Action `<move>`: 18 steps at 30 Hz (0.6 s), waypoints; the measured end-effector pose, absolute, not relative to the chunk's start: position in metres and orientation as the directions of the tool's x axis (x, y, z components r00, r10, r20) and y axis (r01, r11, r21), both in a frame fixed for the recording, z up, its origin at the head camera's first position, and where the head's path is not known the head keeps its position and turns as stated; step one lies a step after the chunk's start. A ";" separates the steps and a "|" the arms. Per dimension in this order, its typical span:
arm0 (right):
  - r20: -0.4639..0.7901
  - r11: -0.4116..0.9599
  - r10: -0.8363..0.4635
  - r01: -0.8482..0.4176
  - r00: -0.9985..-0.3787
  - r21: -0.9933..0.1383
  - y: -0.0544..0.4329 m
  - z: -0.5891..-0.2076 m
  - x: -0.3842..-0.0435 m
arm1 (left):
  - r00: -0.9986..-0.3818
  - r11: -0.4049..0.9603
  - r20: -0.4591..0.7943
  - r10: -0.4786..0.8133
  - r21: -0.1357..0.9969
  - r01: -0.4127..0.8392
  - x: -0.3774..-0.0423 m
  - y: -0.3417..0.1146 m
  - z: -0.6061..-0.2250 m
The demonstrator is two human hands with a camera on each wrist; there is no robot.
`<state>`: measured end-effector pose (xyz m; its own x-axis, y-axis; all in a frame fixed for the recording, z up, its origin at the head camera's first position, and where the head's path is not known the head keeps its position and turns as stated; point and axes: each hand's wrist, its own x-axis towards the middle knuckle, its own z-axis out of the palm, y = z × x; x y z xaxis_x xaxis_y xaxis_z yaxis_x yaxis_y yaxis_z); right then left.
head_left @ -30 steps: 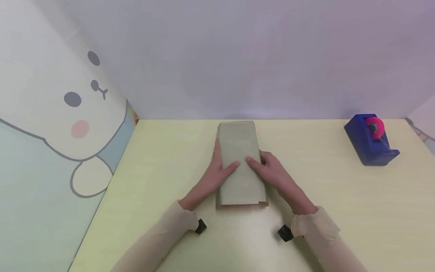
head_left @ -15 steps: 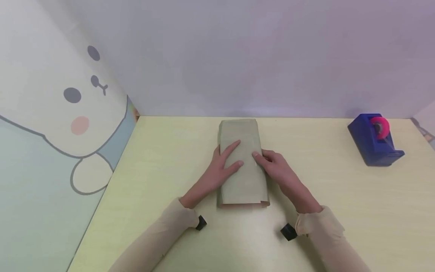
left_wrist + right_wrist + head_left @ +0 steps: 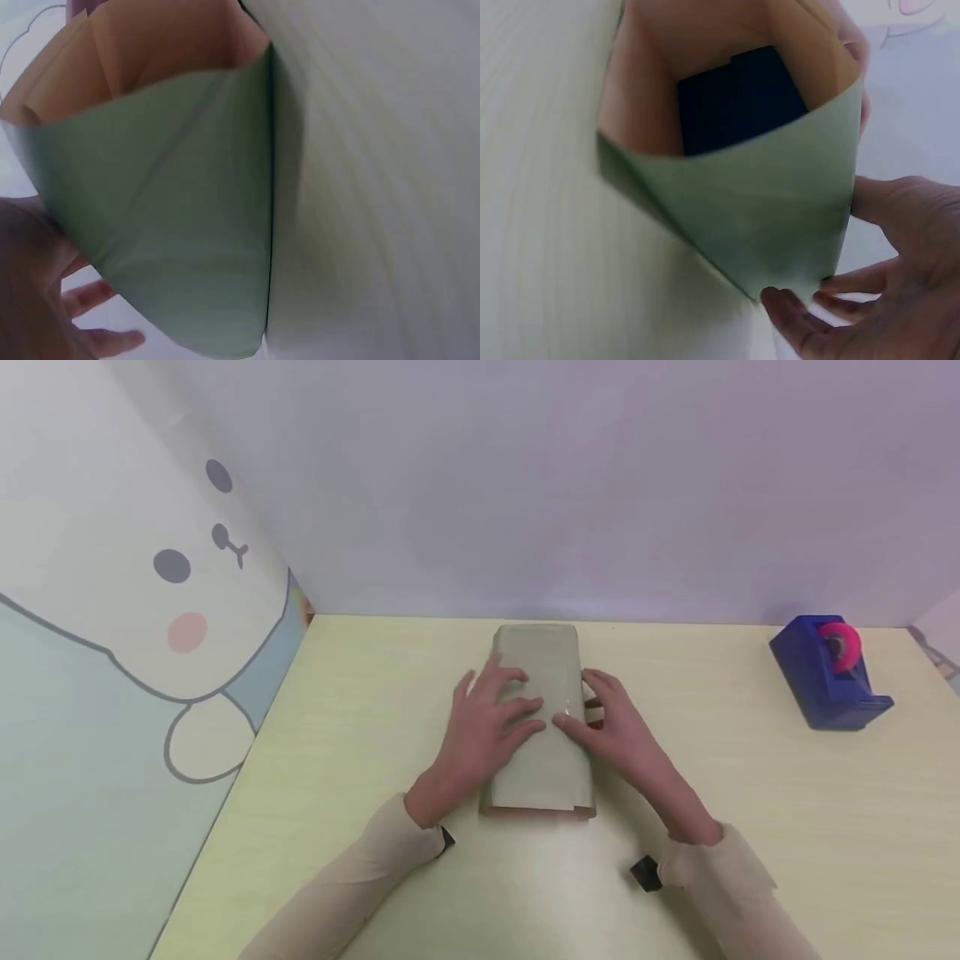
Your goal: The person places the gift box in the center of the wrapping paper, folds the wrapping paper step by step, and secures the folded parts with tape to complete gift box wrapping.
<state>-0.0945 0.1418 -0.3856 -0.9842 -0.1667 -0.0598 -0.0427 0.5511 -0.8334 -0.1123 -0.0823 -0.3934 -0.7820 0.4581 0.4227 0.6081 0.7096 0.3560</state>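
Note:
A package wrapped in pale green paper (image 3: 540, 777) lies on the table, long side pointing away. At its near end the wrap gapes, showing a brown inner side (image 3: 172, 37). A dark blue box (image 3: 735, 97) sits inside. My left hand (image 3: 480, 731) lies over the package's left side, fingers spread, several fingertips on the top face. My right hand (image 3: 618, 735) holds the right side, thumb on top and fingers against the side face. A shiny strip, perhaps clear tape, glints near the right thumb.
A blue tape dispenser (image 3: 825, 677) with a pink-cored roll (image 3: 847, 647) stands at the table's back right. Behind the pale wooden table (image 3: 375, 710) rises a plain wall (image 3: 525, 485). A panel with a cartoon animal (image 3: 135, 610) borders the left side.
My left hand has gone from holding the package's left edge to lying further over its top with fingers spread. My right thumb has shifted slightly; the right hand stays at its side.

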 end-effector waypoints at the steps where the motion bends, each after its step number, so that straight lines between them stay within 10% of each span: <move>1: -0.007 0.573 -0.174 -0.096 -0.985 -0.814 0.142 -0.385 -0.093 | -0.762 0.692 0.442 0.474 0.349 0.632 -0.112 -0.082 -0.393; 8: 0.258 0.660 -0.342 -0.427 -0.904 -0.619 0.146 -0.386 -0.082 | -0.700 0.629 0.469 0.538 0.330 0.704 -0.116 -0.084 -0.391; 18: 0.218 0.674 -0.406 -0.452 -0.888 -0.585 0.152 -0.390 -0.079 | -0.662 0.581 0.273 0.698 0.323 0.747 -0.120 -0.104 -0.380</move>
